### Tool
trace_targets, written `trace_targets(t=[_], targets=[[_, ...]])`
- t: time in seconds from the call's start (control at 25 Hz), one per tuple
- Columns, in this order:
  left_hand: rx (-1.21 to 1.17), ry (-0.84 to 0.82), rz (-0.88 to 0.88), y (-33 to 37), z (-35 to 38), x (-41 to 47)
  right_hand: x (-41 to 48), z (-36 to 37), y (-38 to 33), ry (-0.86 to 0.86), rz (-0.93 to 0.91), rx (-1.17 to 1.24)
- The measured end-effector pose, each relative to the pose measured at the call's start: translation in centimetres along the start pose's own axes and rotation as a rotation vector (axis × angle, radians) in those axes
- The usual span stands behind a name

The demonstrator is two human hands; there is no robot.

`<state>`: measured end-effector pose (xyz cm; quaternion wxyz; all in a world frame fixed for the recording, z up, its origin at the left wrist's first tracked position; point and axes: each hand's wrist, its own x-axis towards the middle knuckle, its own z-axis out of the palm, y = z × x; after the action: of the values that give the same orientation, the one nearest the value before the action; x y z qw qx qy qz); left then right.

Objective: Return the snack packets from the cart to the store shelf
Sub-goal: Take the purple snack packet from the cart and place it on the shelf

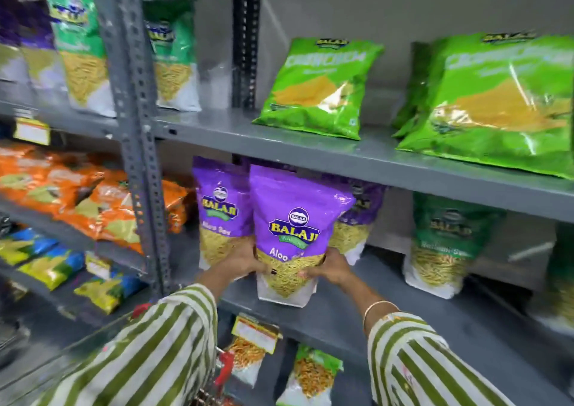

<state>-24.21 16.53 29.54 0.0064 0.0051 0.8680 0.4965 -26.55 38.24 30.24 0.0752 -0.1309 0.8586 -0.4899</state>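
A purple Aloo Sev snack packet (290,219) stands upright near the front edge of the grey middle shelf (388,322). My left hand (245,261) grips its lower left side and my right hand (330,267) grips its lower right side. Two more purple packets stand behind it, one to the left (219,200) and one to the right (360,210), partly hidden. Both arms wear green-and-white striped sleeves. A red part of the cart (225,367) shows at the bottom between my arms; the rest of the cart is out of view.
Green packets (320,89) lie on the shelf above. A dark green packet (444,244) stands to the right on the middle shelf. Orange packets (93,200) fill the left bay past the perforated upright (136,145). More packets (307,374) sit on the shelf below.
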Motion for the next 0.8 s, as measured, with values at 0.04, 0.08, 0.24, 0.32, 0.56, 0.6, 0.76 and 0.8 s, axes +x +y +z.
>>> trace_targets(t=[0.04,0.08,0.24,0.32,0.56,0.6,0.76,0.8], targets=[[0.02,-0.003,0.002,0.5,1.3,1.0,0.2,-1.0,1.1,0.03,0.009,0.017],[0.027,-0.012,-0.013,0.6,2.5,2.2,0.5,-1.9,2.3,0.044,0.022,0.037],[-0.057,-0.026,-0.062,0.2,5.2,5.5,1.9,-3.7,5.3,0.051,0.044,0.147],[-0.066,-0.027,-0.093,-0.2,5.8,6.4,2.6,-3.7,6.7,0.038,0.049,0.191],[-0.101,-0.02,-0.146,-0.1,6.1,6.8,3.7,-3.5,6.7,0.016,0.033,0.244],[-0.099,-0.022,-0.155,0.2,6.1,6.6,3.6,-3.5,6.5,0.004,0.043,0.238],[-0.099,-0.071,-0.176,0.1,5.9,5.7,2.6,-3.7,5.5,-0.069,0.094,0.196],[-0.064,-0.088,-0.175,-0.4,5.6,5.2,2.2,-3.9,5.0,-0.111,0.138,0.151]])
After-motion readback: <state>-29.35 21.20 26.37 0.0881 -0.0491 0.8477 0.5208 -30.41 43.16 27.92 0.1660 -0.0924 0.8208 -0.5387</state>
